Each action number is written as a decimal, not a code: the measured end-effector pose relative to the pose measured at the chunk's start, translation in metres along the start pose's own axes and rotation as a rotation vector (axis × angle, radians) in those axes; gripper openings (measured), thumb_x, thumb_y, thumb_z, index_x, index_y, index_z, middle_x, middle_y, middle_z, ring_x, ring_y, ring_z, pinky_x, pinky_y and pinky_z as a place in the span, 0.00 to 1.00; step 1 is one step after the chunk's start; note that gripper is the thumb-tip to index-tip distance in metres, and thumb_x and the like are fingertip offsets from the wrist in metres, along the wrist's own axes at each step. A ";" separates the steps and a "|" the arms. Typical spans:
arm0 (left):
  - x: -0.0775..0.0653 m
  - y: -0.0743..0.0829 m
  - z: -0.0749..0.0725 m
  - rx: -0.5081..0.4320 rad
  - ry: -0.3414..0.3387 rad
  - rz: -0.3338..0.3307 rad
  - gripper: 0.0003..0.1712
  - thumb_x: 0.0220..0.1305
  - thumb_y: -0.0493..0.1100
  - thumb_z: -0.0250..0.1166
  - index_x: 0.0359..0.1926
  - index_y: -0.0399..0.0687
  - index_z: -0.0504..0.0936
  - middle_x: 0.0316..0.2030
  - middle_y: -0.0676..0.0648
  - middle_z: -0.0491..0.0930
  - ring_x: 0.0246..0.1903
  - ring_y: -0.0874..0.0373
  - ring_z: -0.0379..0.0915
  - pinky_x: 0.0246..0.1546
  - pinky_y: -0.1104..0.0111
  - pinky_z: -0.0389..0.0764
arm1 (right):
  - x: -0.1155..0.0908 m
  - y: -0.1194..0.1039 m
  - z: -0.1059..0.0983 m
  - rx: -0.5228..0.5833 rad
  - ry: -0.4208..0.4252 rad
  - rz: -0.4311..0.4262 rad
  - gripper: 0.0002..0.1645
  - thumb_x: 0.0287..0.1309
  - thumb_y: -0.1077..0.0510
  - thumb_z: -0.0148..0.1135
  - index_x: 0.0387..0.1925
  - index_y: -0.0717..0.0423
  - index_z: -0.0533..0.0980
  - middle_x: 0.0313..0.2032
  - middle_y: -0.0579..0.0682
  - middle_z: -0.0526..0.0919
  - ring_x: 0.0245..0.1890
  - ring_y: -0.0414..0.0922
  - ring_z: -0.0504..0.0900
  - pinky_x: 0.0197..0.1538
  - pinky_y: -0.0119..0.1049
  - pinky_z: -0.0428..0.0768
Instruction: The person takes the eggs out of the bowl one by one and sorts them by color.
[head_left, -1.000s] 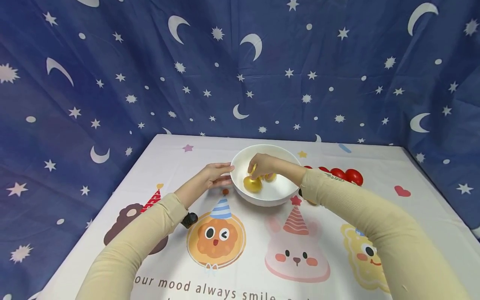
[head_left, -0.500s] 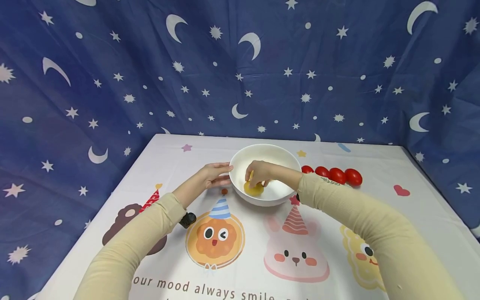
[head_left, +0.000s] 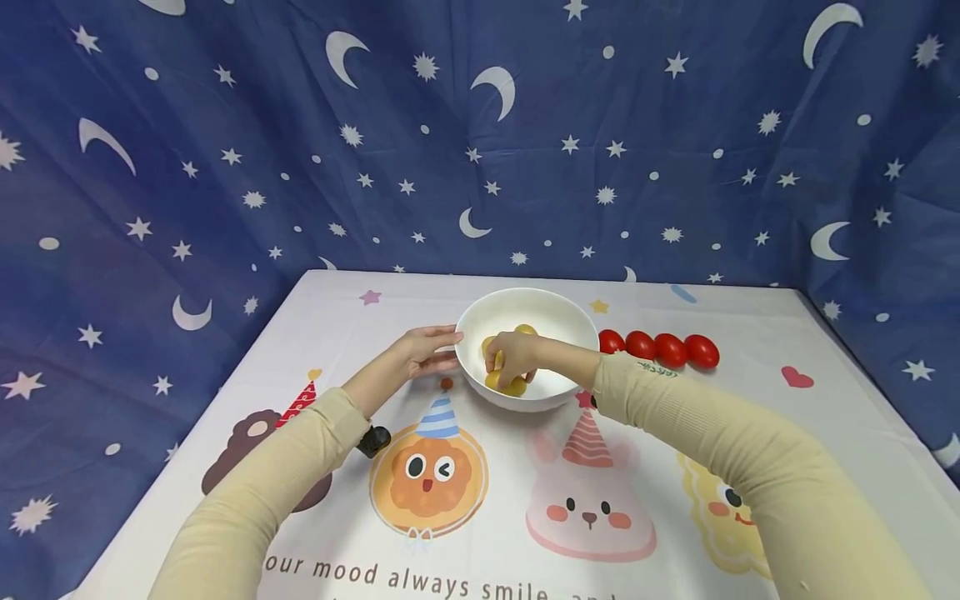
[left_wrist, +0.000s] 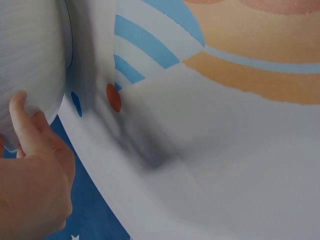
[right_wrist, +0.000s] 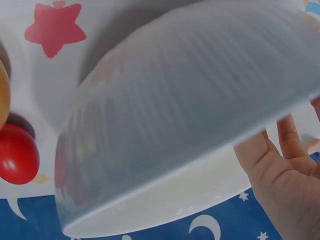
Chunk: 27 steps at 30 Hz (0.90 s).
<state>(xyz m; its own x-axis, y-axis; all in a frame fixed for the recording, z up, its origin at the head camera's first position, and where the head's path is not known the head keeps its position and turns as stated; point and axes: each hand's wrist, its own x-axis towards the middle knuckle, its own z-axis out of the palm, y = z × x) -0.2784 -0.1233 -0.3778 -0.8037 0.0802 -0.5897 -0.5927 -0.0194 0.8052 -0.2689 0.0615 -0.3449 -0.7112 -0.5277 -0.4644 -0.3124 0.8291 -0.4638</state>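
A white bowl (head_left: 558,379) stands on the cloth-covered table. Inside it lie several smooth yellow rounded pieces (head_left: 527,330); what exactly they are does not show. My right hand (head_left: 517,354) reaches down into the bowl, its curled fingers around one yellow piece (head_left: 507,385) near the front wall and partly covering others. My left hand (head_left: 429,350) steadies the bowl from the left, straight fingers and thumb touching the outside and rim. In the left wrist view that hand (left_wrist: 37,185) lies against the bowl's ribbed wall (left_wrist: 35,55).
Several glossy red egg-shaped things (head_left: 671,351) stand in a row right of the bowl, behind my right forearm. An orange-yellow rounded thing (right_wrist: 3,95) shows at the right wrist view's edge. A small black object (head_left: 374,441) is beside my left sleeve. A blue star-patterned curtain (head_left: 420,125) hangs behind.
My right hand has lowered deeper into the bowl and shifted slightly; more yellow pieces show around it. The left hand stays at the bowl. The view has shifted a little.
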 end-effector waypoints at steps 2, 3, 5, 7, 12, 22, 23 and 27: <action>0.000 0.000 0.000 0.000 -0.002 0.006 0.29 0.65 0.41 0.60 0.67 0.52 0.66 0.63 0.42 0.68 0.40 0.56 0.78 0.34 0.75 0.88 | -0.001 0.000 0.001 -0.002 0.017 0.004 0.15 0.49 0.63 0.68 0.42 0.58 0.77 0.31 0.48 0.72 0.24 0.40 0.73 0.35 0.37 0.89; 0.000 0.000 0.000 0.001 -0.006 0.007 0.29 0.65 0.41 0.60 0.67 0.52 0.66 0.63 0.42 0.68 0.38 0.58 0.77 0.35 0.74 0.88 | -0.002 0.000 0.001 0.000 0.023 0.007 0.15 0.49 0.63 0.68 0.41 0.58 0.77 0.30 0.48 0.72 0.24 0.40 0.74 0.34 0.37 0.90; 0.000 -0.001 -0.001 0.007 -0.008 0.006 0.30 0.65 0.41 0.60 0.67 0.52 0.66 0.64 0.42 0.68 0.35 0.59 0.78 0.35 0.74 0.88 | -0.003 0.001 0.002 0.003 0.031 0.004 0.15 0.49 0.63 0.69 0.41 0.59 0.77 0.28 0.47 0.72 0.23 0.40 0.75 0.34 0.38 0.90; 0.000 -0.002 -0.002 0.010 -0.001 0.003 0.30 0.65 0.42 0.61 0.67 0.52 0.66 0.64 0.42 0.68 0.32 0.60 0.78 0.35 0.74 0.88 | -0.003 0.002 0.003 0.005 0.032 -0.006 0.15 0.49 0.63 0.69 0.41 0.60 0.78 0.26 0.47 0.71 0.23 0.39 0.75 0.33 0.38 0.90; 0.000 -0.002 -0.004 0.010 0.011 0.012 0.30 0.65 0.42 0.61 0.67 0.52 0.66 0.64 0.41 0.68 0.28 0.62 0.77 0.33 0.75 0.88 | -0.004 0.002 0.002 0.007 0.044 -0.025 0.16 0.48 0.63 0.69 0.40 0.61 0.78 0.27 0.47 0.71 0.22 0.39 0.75 0.31 0.38 0.90; 0.000 -0.002 -0.003 0.029 0.014 0.020 0.30 0.65 0.42 0.61 0.67 0.53 0.66 0.64 0.42 0.68 0.40 0.58 0.77 0.35 0.75 0.88 | -0.009 0.009 -0.001 0.036 0.075 -0.030 0.14 0.50 0.63 0.67 0.41 0.61 0.77 0.35 0.51 0.74 0.21 0.41 0.75 0.30 0.37 0.89; 0.000 -0.001 -0.003 0.028 0.016 0.020 0.30 0.65 0.42 0.61 0.67 0.53 0.66 0.63 0.42 0.68 0.42 0.57 0.76 0.35 0.75 0.88 | -0.009 0.011 -0.001 0.037 0.081 -0.032 0.14 0.50 0.63 0.67 0.41 0.60 0.77 0.36 0.52 0.74 0.21 0.41 0.75 0.29 0.37 0.89; 0.000 -0.001 0.000 0.022 0.021 0.016 0.29 0.65 0.42 0.61 0.67 0.53 0.67 0.62 0.42 0.68 0.47 0.55 0.75 0.35 0.75 0.88 | -0.012 0.016 -0.001 0.030 0.101 -0.046 0.14 0.51 0.63 0.67 0.41 0.60 0.78 0.42 0.53 0.71 0.22 0.41 0.75 0.29 0.36 0.89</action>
<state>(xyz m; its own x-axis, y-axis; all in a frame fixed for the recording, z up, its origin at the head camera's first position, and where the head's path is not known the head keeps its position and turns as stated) -0.2781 -0.1234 -0.3785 -0.8138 0.0591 -0.5781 -0.5790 0.0019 0.8153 -0.2657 0.0809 -0.3460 -0.7568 -0.5427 -0.3643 -0.3285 0.7976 -0.5059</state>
